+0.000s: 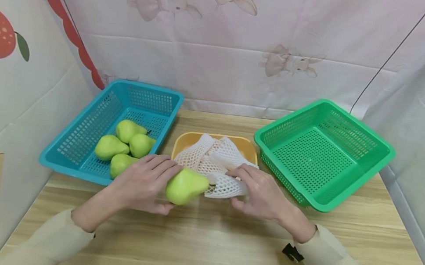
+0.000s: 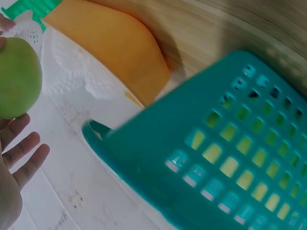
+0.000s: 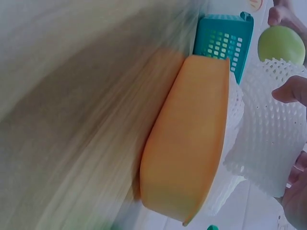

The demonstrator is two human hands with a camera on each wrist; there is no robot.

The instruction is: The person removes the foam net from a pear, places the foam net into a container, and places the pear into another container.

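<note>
A green pear (image 1: 186, 186) is gripped between the thumb and fingers of my left hand (image 1: 142, 183), its stem end pointing right. My right hand (image 1: 262, 194) holds a white foam net sleeve (image 1: 225, 186) by its far end, and the sleeve's mouth faces the pear's stem. In the head view the stem is right at that mouth; whether they touch I cannot tell. Seen from the right wrist, the thumb lies on the side of the sleeve (image 3: 271, 124). Behind both hands, a yellow-orange tray (image 1: 248, 144) is heaped with more white foam net sleeves (image 1: 203, 155).
At left stands a blue perforated basket (image 1: 78, 125) with several green pears (image 1: 111, 147) in it. A green perforated basket (image 1: 308, 160) is at right, showing its bare bottom. All stand on a wood-grain table (image 1: 198, 250), with a printed curtain (image 1: 220, 71) behind.
</note>
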